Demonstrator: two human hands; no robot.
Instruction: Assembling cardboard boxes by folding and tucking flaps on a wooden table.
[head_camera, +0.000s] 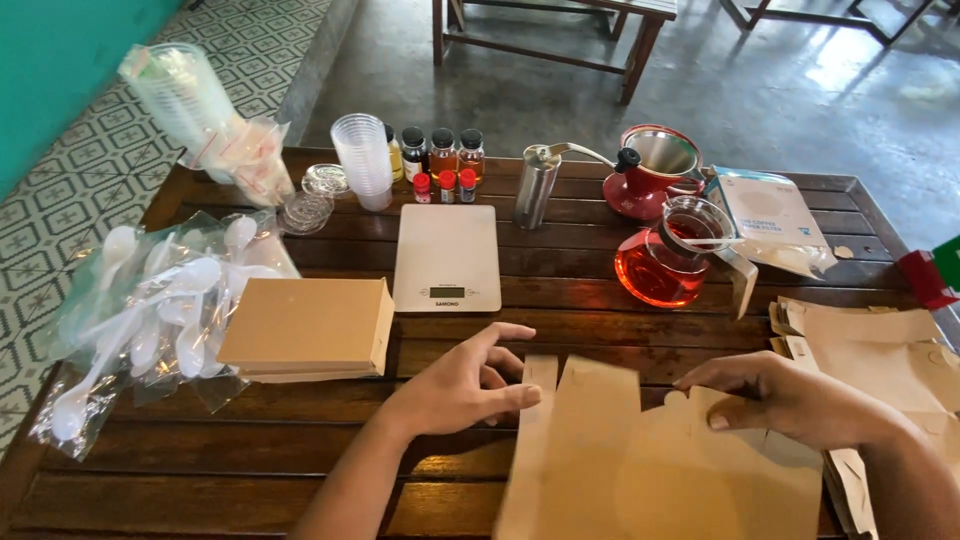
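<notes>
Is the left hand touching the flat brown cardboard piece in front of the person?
Touching. The head view shows the left hand with thumb and fingertips pressed on the left edge of the cardboard piece.

Bare wood lies open in front of the kitchen scale (446, 257), down to the flat cardboard blank (640, 460). Left of the scale, closed brown boxes (308, 327) and bagged white spoons (150, 310) block passage. Behind it stand small bottles (442, 160) and stacked cups (362, 160); right of it, a steel grinder (535, 187) and a glass carafe (665, 258).
</notes>
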